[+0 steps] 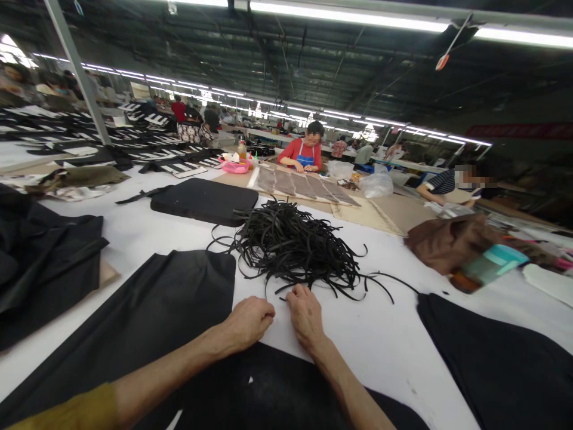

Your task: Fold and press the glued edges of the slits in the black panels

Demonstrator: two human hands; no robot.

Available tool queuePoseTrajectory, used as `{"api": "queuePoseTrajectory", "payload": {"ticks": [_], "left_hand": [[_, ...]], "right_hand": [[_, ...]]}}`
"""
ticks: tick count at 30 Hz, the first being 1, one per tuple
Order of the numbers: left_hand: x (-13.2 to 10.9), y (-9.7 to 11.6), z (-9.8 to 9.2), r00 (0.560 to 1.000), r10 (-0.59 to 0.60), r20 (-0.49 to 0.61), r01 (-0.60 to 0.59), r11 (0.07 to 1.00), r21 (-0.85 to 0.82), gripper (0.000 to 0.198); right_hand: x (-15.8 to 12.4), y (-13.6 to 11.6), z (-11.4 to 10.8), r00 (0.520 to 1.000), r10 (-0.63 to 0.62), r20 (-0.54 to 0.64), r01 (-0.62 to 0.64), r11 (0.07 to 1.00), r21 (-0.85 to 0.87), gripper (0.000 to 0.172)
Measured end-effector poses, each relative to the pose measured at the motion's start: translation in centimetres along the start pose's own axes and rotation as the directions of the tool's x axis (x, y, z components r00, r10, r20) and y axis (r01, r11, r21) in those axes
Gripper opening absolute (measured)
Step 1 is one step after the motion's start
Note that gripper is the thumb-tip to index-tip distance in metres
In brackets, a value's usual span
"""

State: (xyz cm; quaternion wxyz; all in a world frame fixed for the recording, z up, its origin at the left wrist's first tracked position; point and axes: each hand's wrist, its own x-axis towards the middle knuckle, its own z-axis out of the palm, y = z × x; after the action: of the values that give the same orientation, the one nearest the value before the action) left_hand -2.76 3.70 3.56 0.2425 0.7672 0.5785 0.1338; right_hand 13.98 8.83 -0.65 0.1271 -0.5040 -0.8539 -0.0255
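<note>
A tangled heap of black straps (290, 248) lies in the middle of the white surface (380, 334), with loose ends trailing off toward its near side. The left hand (248, 322) rests on the surface just in front of the heap, fingers curled into a loose fist and apart from the straps; whether anything sits inside it cannot be told. The right hand (307, 313) lies beside it, its bent fingertips (298, 292) touching the nearest strands of the heap; whether they pinch a strap or only rest on it is unclear. A sheet of black fabric (156, 316) spreads out left of the heap, and another black sheet (496, 358) lies to the heap's right and nearer. Behind the heap sits a flat black padded panel (203, 200). Right of the heap is a crumpled brown cloth (447, 242). Far beyond the heap a person in a red top (307, 152) is bent over brown panels (304, 185)
</note>
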Motion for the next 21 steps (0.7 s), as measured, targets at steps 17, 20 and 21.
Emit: {"api": "queuePoseTrajectory", "payload": {"ticks": [17,20,21], "left_hand": [[-1.4,-0.6,-0.7,0.980,-0.165,-0.110,0.122,0.939,-0.321,0.029],[-2.5,-3.2,-2.2,0.954,-0.281,-0.103,0.210,0.875,-0.437,0.034],[-2.8,-3.9,-2.5,0.946,-0.311,-0.094,0.231,0.845,-0.483,0.035]], "right_hand": [[-4.7,3.0,-2.3,0.999,0.012,0.044,-0.022,0.971,0.240,0.024],[-4.3,5.9,-2.7,0.993,0.112,0.038,-0.118,0.963,0.241,0.028],[-4.3,6.6,-3.0,0.989,0.144,0.041,-0.150,0.958,0.246,0.029]]}}
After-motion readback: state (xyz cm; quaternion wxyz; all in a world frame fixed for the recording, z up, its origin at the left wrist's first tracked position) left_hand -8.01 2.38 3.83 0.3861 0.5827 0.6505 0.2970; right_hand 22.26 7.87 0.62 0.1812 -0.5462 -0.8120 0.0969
